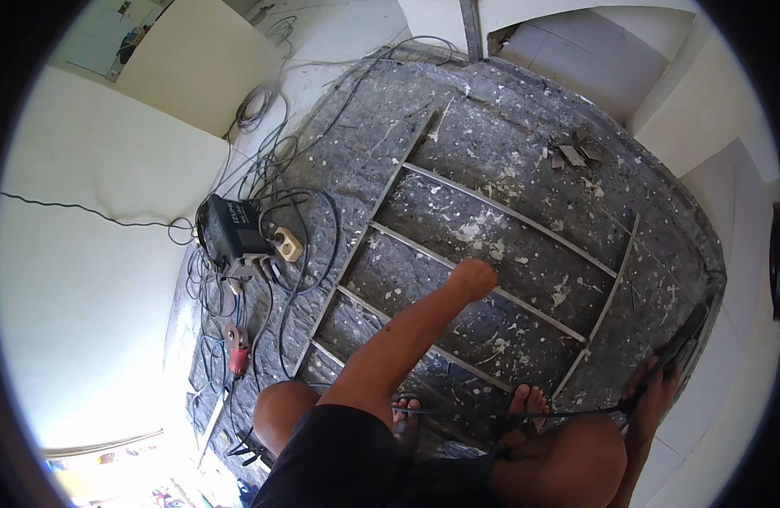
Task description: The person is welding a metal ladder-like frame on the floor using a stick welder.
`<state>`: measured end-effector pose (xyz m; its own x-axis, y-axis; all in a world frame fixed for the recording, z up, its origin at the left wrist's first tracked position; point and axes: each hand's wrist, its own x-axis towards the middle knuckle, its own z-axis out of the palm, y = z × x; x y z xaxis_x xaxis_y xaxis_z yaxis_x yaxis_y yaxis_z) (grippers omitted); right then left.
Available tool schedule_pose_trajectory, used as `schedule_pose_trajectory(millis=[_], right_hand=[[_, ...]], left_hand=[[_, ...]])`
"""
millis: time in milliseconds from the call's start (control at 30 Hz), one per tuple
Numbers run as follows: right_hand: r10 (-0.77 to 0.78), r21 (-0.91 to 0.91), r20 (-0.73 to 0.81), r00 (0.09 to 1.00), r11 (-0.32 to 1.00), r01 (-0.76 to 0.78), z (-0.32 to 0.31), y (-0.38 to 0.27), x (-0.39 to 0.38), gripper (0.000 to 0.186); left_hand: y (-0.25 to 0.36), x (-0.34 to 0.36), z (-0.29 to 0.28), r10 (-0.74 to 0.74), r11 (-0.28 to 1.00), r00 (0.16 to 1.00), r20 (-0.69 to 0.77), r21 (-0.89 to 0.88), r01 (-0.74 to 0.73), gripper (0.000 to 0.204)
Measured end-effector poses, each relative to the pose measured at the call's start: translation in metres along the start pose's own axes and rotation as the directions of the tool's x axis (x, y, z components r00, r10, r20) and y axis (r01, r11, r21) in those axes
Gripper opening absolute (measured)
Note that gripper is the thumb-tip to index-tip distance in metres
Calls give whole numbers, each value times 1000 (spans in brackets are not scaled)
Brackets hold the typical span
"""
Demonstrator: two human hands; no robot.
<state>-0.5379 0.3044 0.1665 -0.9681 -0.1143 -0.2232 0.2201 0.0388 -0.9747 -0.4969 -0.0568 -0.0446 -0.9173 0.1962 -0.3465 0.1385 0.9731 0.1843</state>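
A ladder-like metal frame (441, 184) of thin bars lies on the stained grey floor sheet in front of me. My left hand (474, 280) is closed at one of its middle crossbars, which runs into the fist and out the other side. The palm and fingertips are hidden beneath it. Off to the right, my right hand (654, 391) is wrapped round a long dark tool (683, 337), whose exact kind I cannot make out. From its near end a black cable (525, 414) stretches leftward across my shins, above my feet.
At the left stands a dark boxy welding machine (229, 230) beside a white power socket (287, 244) and tangled cables (267, 157). A red angle grinder (237, 349) lies nearer me. Broken flat scraps (571, 155) sit far right. Pale walls border the floor sheet.
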Motion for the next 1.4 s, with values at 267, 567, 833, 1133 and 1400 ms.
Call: schedule_pose_trajectory(millis=[267,567,833,1133,1400], right_hand=[[115,-46,-96,989,992,-120,-29,7,7,13],[120,-219,-172,978,963,-157,-87,38,-7,12],[-53,-482,-201,978,875,-52,-105,67,-21,17],[-85,-461,-305,949,885,-69,-106,89,-39,20],[-69,-466,-290,954,881,-78,-109,100,-48,20]], left_hand=[[5,3,-22,-25,996,982,186,87,9,15],[18,2,-31,-185,982,977,105,-10,187,34],[27,11,-50,-264,964,944,197,12,266,39],[32,40,-73,-331,925,933,143,-145,351,41],[23,126,-69,-98,988,942,-321,-145,54,27]])
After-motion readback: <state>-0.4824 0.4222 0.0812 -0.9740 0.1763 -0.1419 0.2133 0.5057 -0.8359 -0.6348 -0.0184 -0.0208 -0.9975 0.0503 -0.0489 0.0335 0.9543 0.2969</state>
